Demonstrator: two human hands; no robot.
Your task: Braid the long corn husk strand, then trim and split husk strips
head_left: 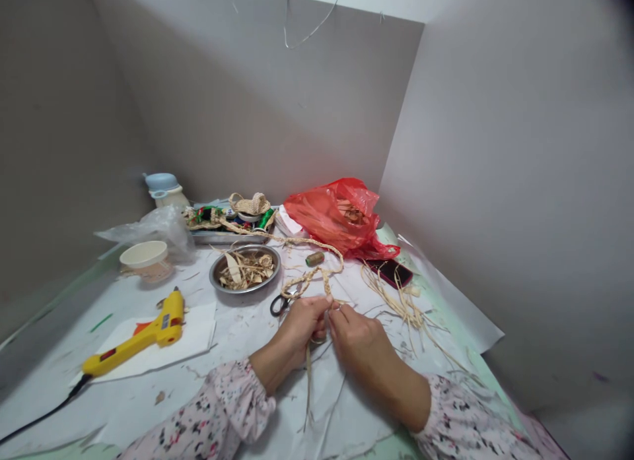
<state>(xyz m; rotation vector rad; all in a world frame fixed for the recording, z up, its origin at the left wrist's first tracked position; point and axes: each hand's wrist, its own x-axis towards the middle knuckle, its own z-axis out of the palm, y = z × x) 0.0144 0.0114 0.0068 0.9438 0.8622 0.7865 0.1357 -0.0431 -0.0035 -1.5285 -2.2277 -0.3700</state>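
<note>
Both hands meet at the middle of the table, fingertips pinched together on the near end of a braided straw cord (327, 280). My left hand (308, 318) is closed, with loose straw strands (309, 381) hanging below it. My right hand (357, 334) is closed too, pressed against the left at the same strands. From the fingers the braid runs away, loops, and trails back toward the tray. Just beyond my left hand lie black-handled scissors (280, 305), partly under the braid. A small spool of thread (314, 259) lies inside the cord's curve.
A metal bowl (216, 285) holds straw scraps. At left are a yellow glue gun (143, 338) with its cord, a paper cup (148, 262) and a bottle (166, 189). Behind are a filled tray (228, 237) and a red plastic bag (327, 216). Loose straw (409, 308) and a phone (396, 273) lie right.
</note>
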